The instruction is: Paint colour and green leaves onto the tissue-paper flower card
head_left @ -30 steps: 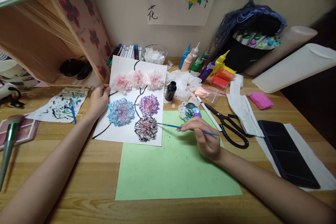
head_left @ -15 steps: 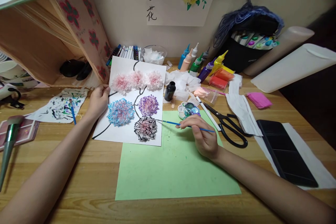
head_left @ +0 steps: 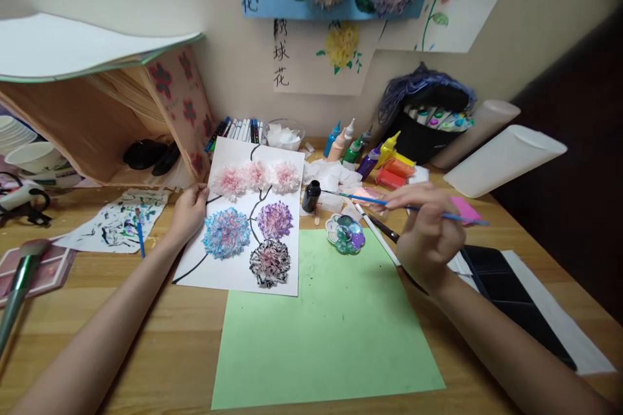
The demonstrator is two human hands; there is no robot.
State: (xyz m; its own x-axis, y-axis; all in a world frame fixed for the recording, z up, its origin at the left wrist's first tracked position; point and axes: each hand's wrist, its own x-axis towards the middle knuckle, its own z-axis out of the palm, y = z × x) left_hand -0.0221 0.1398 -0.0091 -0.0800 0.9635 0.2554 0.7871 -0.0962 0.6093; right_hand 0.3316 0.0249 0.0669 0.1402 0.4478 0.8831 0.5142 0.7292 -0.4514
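My left hand (head_left: 191, 213) grips the left edge of a white sheet (head_left: 195, 272) bearing crinkled paper flowers and black painted stems. Three flowers along its top are pale pink; below sit a blue-tipped flower (head_left: 226, 234), a purple-tipped one (head_left: 275, 220) and a black-tipped one (head_left: 270, 262). Pinched in my right hand (head_left: 431, 233) is a thin blue paintbrush (head_left: 360, 198), held nearly level. Its dark tip is close to the mouth of a small black bottle (head_left: 311, 197); whether they touch I cannot tell. Nearby lies a flower-shaped paint palette (head_left: 345, 234) with green and purple paint.
Green paper (head_left: 326, 350) lies under part of the sheet. Paint bottles (head_left: 352, 150), crumpled tissue (head_left: 331, 174) and a marker bin (head_left: 433, 133) stand behind. Scissors (head_left: 384, 228) and a black case (head_left: 520, 311) are at right, a cardboard box (head_left: 180, 104) and large brush (head_left: 22, 285) at left.
My right hand has moved the paintbrush up and right, from beside the black-tipped flower to the black bottle. The view has tilted upward. My left hand still holds the sheet.
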